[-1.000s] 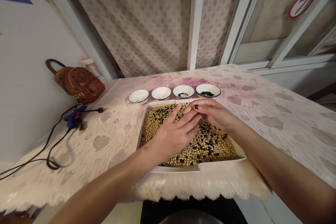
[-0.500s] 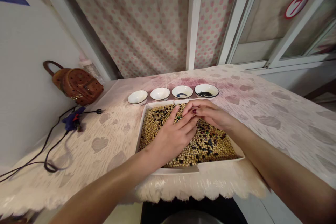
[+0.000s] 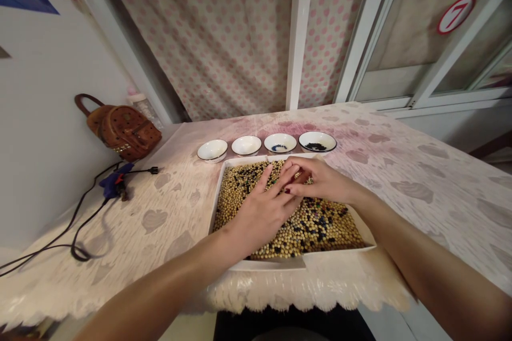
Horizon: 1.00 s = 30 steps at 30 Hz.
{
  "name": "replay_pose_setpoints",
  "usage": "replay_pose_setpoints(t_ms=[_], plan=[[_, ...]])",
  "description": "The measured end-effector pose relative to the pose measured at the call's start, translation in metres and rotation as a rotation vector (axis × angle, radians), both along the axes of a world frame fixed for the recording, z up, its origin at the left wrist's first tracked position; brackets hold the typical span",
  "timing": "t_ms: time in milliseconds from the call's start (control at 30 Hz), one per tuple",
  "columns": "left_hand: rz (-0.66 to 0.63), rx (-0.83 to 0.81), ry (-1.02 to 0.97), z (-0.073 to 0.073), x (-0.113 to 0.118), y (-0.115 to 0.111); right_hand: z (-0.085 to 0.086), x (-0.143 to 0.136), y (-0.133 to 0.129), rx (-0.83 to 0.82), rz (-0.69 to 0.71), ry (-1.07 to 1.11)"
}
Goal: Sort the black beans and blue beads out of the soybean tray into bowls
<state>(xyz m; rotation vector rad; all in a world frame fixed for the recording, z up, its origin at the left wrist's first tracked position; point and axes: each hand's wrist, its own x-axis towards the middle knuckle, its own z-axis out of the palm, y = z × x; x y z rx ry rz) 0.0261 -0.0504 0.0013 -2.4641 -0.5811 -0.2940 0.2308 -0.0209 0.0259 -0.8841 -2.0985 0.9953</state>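
A shallow white box (image 3: 276, 264) holds many small yellow balls, like soybeans or beads (image 3: 276, 245), mixed with black, blue and a few green and red ones. Palm down over its middle, my left hand (image 3: 266, 216) has its fingers stretched out and its thumb apart. My right hand (image 3: 320, 178), with dark nail polish on the thumb, reaches in from the right. Its bent fingers and thumb meet at the left fingertips. Anything between them is too small or hidden to make out.
Behind the box stand four white dark-rimmed bowls in a row: two bare ones (image 3: 212, 150), one with blue bits (image 3: 280, 144), one with black bits (image 3: 317, 142). A blue glue gun (image 3: 114, 182) with a black cord and a brown backpack (image 3: 128, 132) are at the left.
The right thumb has moved down and left along the left hand's fingers. The left hand holds nearly the same pose over the box. The whole view has shifted slightly.
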Motion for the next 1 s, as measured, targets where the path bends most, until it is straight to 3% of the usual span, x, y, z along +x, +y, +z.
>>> replay_pose_setpoints(t_ms=[533, 1000], plan=[[0.017, -0.097, -0.005, 0.001, 0.004, -0.001, -0.005, -0.010, 0.001, 0.039, -0.124, 0.040], [0.007, -0.076, 0.006, 0.000, 0.004, 0.000, -0.006, -0.011, 0.002, 0.003, -0.091, 0.032]])
